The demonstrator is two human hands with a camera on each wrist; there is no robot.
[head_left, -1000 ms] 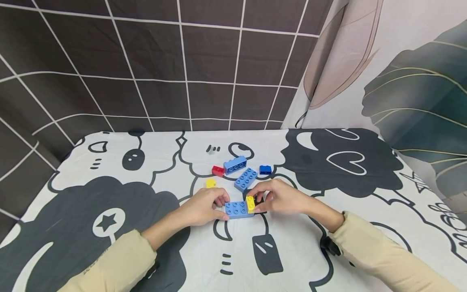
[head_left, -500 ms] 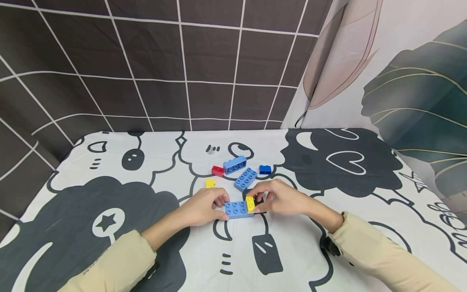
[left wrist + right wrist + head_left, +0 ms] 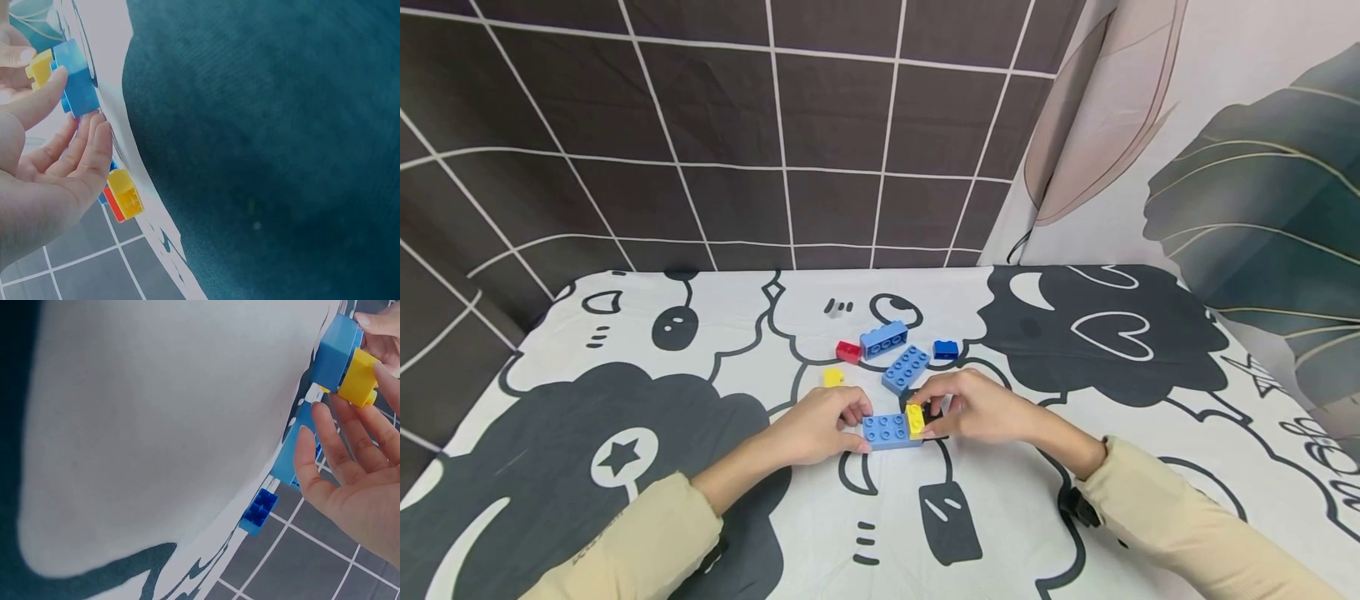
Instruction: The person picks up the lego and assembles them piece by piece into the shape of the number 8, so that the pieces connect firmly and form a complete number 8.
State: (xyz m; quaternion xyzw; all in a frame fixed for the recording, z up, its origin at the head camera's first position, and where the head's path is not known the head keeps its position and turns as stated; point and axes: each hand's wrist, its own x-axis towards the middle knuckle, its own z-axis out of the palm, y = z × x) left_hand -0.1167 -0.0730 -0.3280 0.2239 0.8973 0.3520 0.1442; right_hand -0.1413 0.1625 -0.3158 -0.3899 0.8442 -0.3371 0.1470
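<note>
A light blue toy building brick [image 3: 886, 433] lies on the patterned cloth, studs up. My left hand [image 3: 815, 427] pinches its left end between thumb and fingers, as the left wrist view also shows on the blue brick [image 3: 78, 81]. Across the brick's right end sits a smaller yellow brick [image 3: 914, 421]. My right hand [image 3: 981, 408] holds that yellow piece, thumb at the near side and index finger at the far side. In the right wrist view the yellow brick [image 3: 358, 376] rests against the blue one's studded face; whether it is fully pressed on, I cannot tell.
Beyond the hands lie loose bricks: a light blue one [image 3: 906, 369] studs up, another light blue one [image 3: 883, 339] on its side, a red one [image 3: 848, 352], a small dark blue one [image 3: 945, 349] and a yellow one [image 3: 832, 377]. A dark gridded cloth [image 3: 827, 108] hangs behind.
</note>
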